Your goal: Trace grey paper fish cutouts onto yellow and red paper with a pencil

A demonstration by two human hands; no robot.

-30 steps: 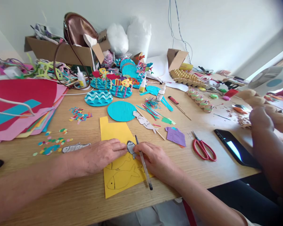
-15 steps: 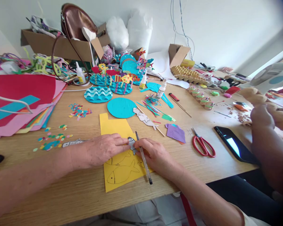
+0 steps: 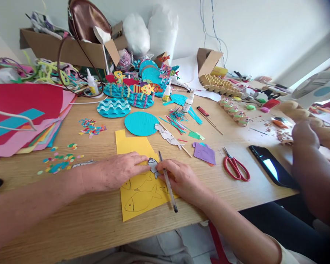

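A sheet of yellow paper [image 3: 136,145] with pencil-like fish outlines lies before me on the wooden table. On it rests a small grey fish cutout [image 3: 153,165], standing nearly upright in view with its tail toward me. My left hand [image 3: 121,171] lies on the sheet, fingers stretched out, their tips at the cutout's left edge. In my right hand [image 3: 183,179] is a clear pen [image 3: 168,183], slanting across the fingers with its dark end toward me. The right fingertips also touch the cutout's right side; their undersides are hidden.
Red-handled scissors [image 3: 236,168] and a phone [image 3: 272,167] lie to the right, near another person's arm [image 3: 305,157]. Ahead are a blue disc [image 3: 141,124], a fish on a stick [image 3: 169,136] and a glue bottle [image 3: 187,102]. Paper dots [image 3: 62,163] lie left.
The left fingertips have drawn back slightly to the left, so more of the grey fish cutout shows. The right hand and pen are almost unmoved; the view has shifted a little.
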